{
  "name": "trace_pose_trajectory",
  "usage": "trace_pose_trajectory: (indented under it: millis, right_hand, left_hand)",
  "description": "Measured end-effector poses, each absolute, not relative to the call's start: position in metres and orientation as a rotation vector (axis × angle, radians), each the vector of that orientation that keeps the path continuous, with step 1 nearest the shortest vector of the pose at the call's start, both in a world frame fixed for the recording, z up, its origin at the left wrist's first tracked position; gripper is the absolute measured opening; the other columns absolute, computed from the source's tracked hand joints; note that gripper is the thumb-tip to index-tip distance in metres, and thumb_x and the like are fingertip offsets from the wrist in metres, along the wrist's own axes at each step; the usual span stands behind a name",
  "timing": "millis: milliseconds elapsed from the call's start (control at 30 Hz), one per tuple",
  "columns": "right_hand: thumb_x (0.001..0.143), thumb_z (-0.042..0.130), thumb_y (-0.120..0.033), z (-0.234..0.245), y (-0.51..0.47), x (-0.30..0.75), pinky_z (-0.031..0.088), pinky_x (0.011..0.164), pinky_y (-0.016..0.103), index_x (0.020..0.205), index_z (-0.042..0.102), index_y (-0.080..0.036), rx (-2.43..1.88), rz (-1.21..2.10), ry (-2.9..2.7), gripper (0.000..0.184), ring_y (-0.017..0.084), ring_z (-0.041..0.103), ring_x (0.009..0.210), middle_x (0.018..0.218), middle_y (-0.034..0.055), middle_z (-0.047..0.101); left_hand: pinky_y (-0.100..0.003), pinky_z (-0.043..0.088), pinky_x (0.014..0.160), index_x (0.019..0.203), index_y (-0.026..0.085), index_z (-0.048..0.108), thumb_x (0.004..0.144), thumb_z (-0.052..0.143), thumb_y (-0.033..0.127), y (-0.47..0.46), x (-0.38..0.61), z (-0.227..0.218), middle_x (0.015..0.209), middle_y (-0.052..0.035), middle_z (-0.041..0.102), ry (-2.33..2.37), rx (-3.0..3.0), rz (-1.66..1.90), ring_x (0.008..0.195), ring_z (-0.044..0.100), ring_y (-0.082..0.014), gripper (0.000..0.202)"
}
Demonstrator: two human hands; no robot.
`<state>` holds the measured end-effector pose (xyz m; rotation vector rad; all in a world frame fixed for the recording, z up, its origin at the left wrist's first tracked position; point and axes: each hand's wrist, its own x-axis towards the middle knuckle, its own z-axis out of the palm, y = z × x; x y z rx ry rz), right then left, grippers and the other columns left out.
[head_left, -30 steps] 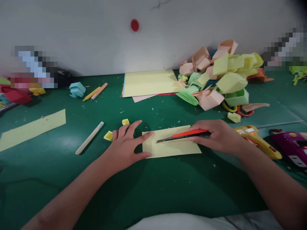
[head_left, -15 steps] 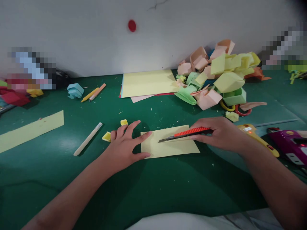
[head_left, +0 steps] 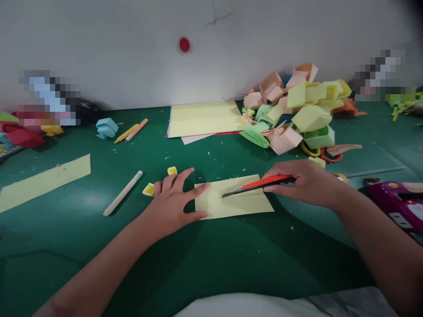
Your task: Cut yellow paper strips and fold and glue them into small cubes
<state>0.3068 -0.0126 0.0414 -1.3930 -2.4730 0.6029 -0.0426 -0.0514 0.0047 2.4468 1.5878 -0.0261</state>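
Note:
A pale yellow sheet of paper point(head_left: 241, 204) lies flat on the green table. My left hand point(head_left: 175, 196) rests at its left end, fingers spread, with thumb and forefinger on the paper. In my right hand point(head_left: 297, 182) is a red and black utility knife point(head_left: 264, 181), its blade out and pointing left over the middle of the sheet. Whether the blade tip touches the paper I cannot tell. Two small folded yellow paper pieces, one a little open shape point(head_left: 149, 189), sit just beyond my left fingers.
Folded paper shapes point(head_left: 310, 116) are heaped at the back right, beside scissors handles point(head_left: 331, 155). Stacked coloured sheets point(head_left: 205, 119) lie against the wall. A rolled paper stick point(head_left: 123, 193) and yellow strip point(head_left: 46, 181) are left; a purple glue gun point(head_left: 391, 202) is far right.
The view has shifted slightly. The knife still points left over the sheet in my right hand, its tip a touch farther right. My left hand stays in place on the paper.

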Motion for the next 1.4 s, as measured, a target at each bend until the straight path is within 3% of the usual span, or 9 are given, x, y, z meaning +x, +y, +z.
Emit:
trace_pose_trajectory:
  millis: [300,567,800,1400]
  right_hand:
    - [0.089,0.064,-0.046,0.049,-0.008,0.312,0.048,0.074,0.033,0.097,0.074,-0.023,-1.376,0.56,-2.528,0.026,0.022,0.067,0.085,0.098,0.006,0.076]
    - [0.089,0.065,-0.043,0.049,-0.005,0.319,0.044,0.067,0.03,0.096,0.075,-0.023,-1.393,0.534,-2.551,0.024,0.02,0.065,0.078,0.092,0.0055,0.074]
    - [0.085,0.063,-0.059,0.044,-0.001,0.327,0.043,0.062,0.029,0.094,0.073,-0.025,-1.375,0.573,-2.543,0.037,0.019,0.064,0.072,0.087,0.0023,0.072]
    - [0.087,0.061,-0.06,0.047,-0.007,0.339,0.048,0.073,0.034,0.1,0.073,-0.025,-1.444,0.619,-2.516,0.04,0.023,0.066,0.083,0.097,0.0049,0.073]
  left_hand:
    - [-0.071,0.026,0.106,0.144,0.058,0.037,0.088,0.058,0.064,-0.051,-0.043,0.005,0.164,-0.0012,0.016,1.59,2.429,-0.029,0.143,0.021,-0.0484,0.061]
    - [-0.069,0.028,0.106,0.144,0.057,0.038,0.088,0.057,0.064,-0.052,-0.043,0.004,0.163,-0.0005,0.018,1.589,2.434,-0.013,0.142,0.022,-0.0475,0.06]
    - [-0.071,0.027,0.104,0.145,0.058,0.034,0.09,0.054,0.066,-0.051,-0.044,0.001,0.164,-0.0027,0.016,1.585,2.465,-0.029,0.143,0.022,-0.0473,0.06]
    - [-0.07,0.03,0.103,0.145,0.06,0.033,0.089,0.054,0.066,-0.05,-0.044,0.001,0.163,-0.002,0.017,1.594,2.464,-0.051,0.142,0.023,-0.0473,0.06]
